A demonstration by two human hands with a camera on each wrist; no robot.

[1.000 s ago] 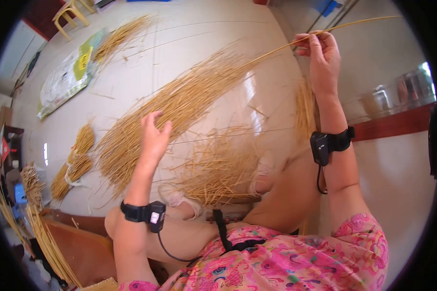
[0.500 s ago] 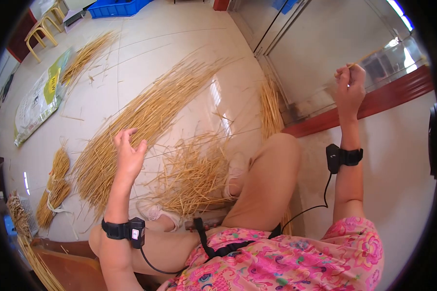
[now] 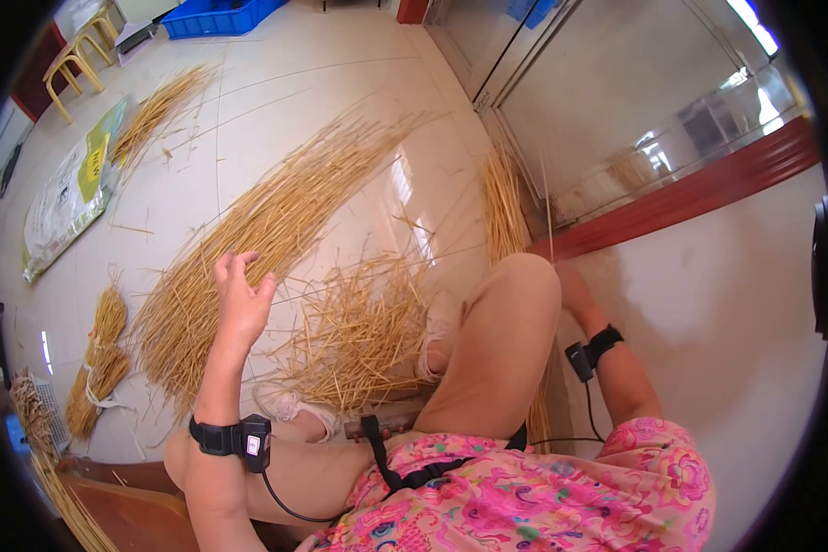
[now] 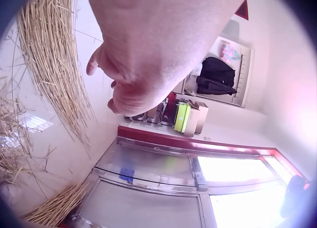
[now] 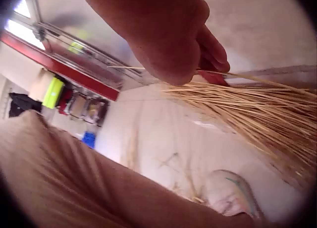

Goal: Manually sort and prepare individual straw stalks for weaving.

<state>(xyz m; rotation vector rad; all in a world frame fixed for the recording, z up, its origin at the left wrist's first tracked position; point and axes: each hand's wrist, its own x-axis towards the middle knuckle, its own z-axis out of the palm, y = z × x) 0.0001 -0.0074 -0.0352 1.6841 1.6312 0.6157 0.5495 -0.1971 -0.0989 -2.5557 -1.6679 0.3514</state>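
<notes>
My left hand (image 3: pixel 241 296) is held over the near part of a long spread of straw stalks (image 3: pixel 276 216), fingers loosely bent and nothing between them. The left wrist view shows the same hand (image 4: pixel 133 84) with the straw beyond it. My right hand (image 5: pixel 173 50) pinches a single straw stalk (image 5: pixel 262 81), low beside the wall and just over a straw pile (image 5: pixel 247 106). From the head, the right hand (image 3: pixel 572 285) is mostly hidden behind the raised knee, and the thin stalk rises past it. That side pile (image 3: pixel 504 207) lies along the wall.
Loose short straw (image 3: pixel 354 331) lies between the shoes. A tied straw bundle (image 3: pixel 101 359) and a printed plastic sack (image 3: pixel 74 198) are at the left. A red-brown sill (image 3: pixel 681 198) and glass door (image 3: pixel 616 110) stand right. A blue crate (image 3: pixel 216 18) is at the back.
My right hand has swung from far out at the upper right down beside the knee, carrying the stalk. The left hand stays over the straw. The head view has turned rightward.
</notes>
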